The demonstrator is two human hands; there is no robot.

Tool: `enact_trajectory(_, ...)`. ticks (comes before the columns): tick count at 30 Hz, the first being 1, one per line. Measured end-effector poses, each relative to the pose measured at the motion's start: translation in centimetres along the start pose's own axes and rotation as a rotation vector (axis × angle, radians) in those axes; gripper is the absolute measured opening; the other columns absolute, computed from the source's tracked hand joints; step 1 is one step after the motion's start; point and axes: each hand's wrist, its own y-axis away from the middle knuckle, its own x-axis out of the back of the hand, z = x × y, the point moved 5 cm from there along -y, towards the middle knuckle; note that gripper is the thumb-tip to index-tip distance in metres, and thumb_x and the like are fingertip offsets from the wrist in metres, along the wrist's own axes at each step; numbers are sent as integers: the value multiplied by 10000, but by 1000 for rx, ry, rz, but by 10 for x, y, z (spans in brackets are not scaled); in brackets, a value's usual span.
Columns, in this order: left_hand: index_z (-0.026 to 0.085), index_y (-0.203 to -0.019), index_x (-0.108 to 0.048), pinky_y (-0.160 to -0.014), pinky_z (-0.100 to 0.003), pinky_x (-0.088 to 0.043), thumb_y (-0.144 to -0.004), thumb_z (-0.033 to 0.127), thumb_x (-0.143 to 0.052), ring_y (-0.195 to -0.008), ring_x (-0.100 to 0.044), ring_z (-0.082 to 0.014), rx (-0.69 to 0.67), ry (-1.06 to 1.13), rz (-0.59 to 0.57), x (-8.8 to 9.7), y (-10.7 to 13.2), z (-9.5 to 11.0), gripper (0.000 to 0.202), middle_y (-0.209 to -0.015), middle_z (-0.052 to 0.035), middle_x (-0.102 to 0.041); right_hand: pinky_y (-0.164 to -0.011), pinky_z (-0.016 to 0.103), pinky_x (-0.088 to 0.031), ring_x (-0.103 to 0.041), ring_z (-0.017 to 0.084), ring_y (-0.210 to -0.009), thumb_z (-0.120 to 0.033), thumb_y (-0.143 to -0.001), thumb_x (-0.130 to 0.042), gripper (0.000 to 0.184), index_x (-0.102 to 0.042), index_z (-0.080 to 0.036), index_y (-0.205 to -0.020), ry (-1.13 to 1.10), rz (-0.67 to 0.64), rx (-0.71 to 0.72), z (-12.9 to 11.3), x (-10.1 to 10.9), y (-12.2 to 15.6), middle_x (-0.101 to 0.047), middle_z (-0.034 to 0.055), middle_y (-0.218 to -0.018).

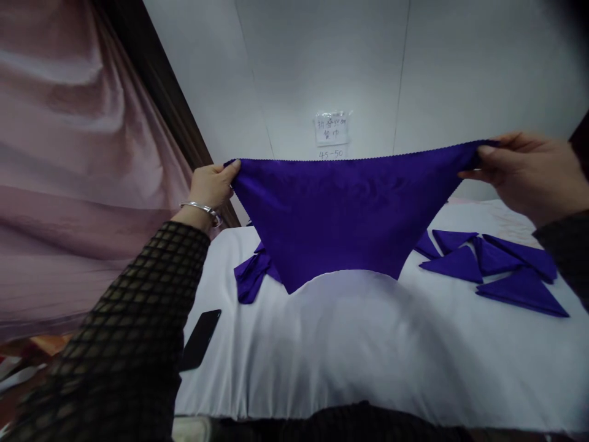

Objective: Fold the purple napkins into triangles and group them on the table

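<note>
A purple cloth napkin (340,215) hangs stretched in the air above a table covered in white cloth (350,350). My left hand (210,187) pinches its left top corner, a silver bracelet on that wrist. My right hand (529,169) pinches its right top corner. The napkin's lower edge sags down close to the white cloth. Both sleeves are dark mesh.
Several purple napkins folded into triangles (501,273) lie at the right of the table. A crumpled purple napkin (251,276) lies at the left behind the held one. A black phone (200,337) rests near the table's left edge. A pink curtain (69,153) hangs left; a paper label (331,130) is on the wall.
</note>
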Motion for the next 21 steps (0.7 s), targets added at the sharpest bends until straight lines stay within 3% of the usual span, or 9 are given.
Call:
enact_trajectory(5, 151, -612, -532, -437, -170, -450, -750, 424, -667, -484, -615, -132, 124, 62, -78, -9, 12, 0, 335, -521, -9, -551, -771, 399, -524, -602, 96, -656, -39, -779, -635, 143, -609, -147, -689, -42, 6, -88, 15, 6, 2, -580, -20, -646)
enact_trajectory(11, 130, -668, -558, -465, -175, -495, -783, 347, -649, -476, -620, -116, 172, 119, -121, -10, 20, -5, 262, -561, -11, -587, -737, 369, -531, -583, 101, -633, -33, -749, -644, 141, -620, -158, -688, -52, -6, -157, 27, 14, 4, -566, -24, -638)
enact_trajectory(17, 138, -659, -552, -541, -243, -519, -830, 276, -594, -535, -628, -144, 358, 130, -126, -42, 25, -39, 224, -556, -29, -592, -665, 321, -537, -550, 95, -584, 10, -743, -603, 184, -584, -143, -643, -75, 23, -314, 75, 5, 2, -557, -28, -577)
enact_trajectory(21, 147, -687, -543, -579, -223, -514, -849, 259, -565, -519, -597, -99, 392, 208, -127, -59, 21, -49, 198, -562, 1, -584, -700, 348, -535, -548, 96, -577, -14, -739, -630, 167, -581, -147, -652, -91, 63, -301, 90, 1, -7, -567, -34, -576)
